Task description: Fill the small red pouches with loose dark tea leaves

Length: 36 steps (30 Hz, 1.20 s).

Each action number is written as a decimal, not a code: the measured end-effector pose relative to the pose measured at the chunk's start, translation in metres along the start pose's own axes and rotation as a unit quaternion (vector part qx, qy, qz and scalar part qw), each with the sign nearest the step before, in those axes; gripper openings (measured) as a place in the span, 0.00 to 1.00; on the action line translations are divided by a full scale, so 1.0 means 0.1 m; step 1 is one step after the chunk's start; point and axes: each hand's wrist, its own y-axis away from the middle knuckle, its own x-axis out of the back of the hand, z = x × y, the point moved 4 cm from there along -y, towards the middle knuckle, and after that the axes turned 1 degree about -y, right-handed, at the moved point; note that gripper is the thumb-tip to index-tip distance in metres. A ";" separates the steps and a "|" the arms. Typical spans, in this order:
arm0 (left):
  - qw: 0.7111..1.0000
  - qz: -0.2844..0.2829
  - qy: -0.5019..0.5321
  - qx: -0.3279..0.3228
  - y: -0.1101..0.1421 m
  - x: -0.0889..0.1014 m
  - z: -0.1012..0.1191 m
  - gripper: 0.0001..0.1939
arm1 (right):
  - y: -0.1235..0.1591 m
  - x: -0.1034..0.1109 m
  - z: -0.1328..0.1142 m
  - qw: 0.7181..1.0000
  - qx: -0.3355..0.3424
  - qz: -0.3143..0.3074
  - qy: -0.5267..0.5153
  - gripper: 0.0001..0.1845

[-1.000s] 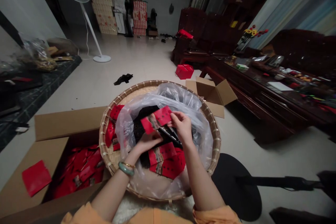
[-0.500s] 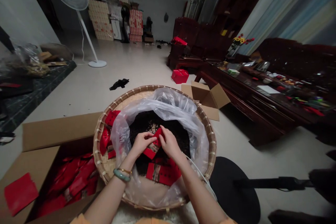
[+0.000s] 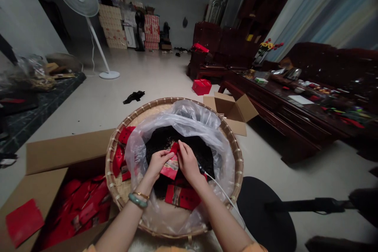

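A red packet (image 3: 169, 171) with a printed picture is held over the plastic-lined basket. My left hand (image 3: 158, 164) pinches its left edge between thumb and fingers. My right hand (image 3: 188, 163) has its fingers closed at the packet's upper right corner. By the right wrist shows a small black end of a white cord (image 3: 220, 186); the rest is hidden under the hand. Dark loose material (image 3: 156, 138) lies inside the clear plastic bag (image 3: 136, 147), with more red packets (image 3: 181, 197) below my hands. The round woven basket (image 3: 238, 155) surrounds the bag.
Red packets fill an open cardboard box (image 3: 47, 189) at the left. Several more (image 3: 118, 157) lie along the basket's left side. Beyond the basket stand another open carton (image 3: 236, 110) and a white fan (image 3: 103, 55). A black round stand base (image 3: 265, 214) is at the right.
The packet has turned more upright and its picture side catches more light. My right hand has shifted slightly, and the cord's black end now shows beside it.
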 end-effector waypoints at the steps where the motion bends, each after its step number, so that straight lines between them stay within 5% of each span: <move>1: 1.000 0.001 0.002 0.000 0.00 0.00 0.00 0.19 | 0.00 0.00 0.01 1.000 -0.001 0.003 -0.006 0.28; 22: 0.999 -0.035 0.019 0.035 0.04 -0.01 0.04 0.17 | 0.04 -0.02 0.06 0.999 0.026 0.015 0.018 0.23; 25: 1.000 -0.030 -0.005 0.007 0.05 0.00 0.06 0.16 | 0.01 0.03 0.06 0.998 -0.015 0.039 -0.046 0.17; 30: 0.987 -0.032 -0.134 -0.083 0.02 0.00 0.07 0.13 | -0.04 0.10 0.19 0.980 -0.176 0.033 -0.084 0.06; 36: 0.972 0.002 -0.189 -0.138 -0.02 0.02 0.07 0.09 | -0.05 0.16 0.16 0.988 -0.142 0.016 -0.059 0.13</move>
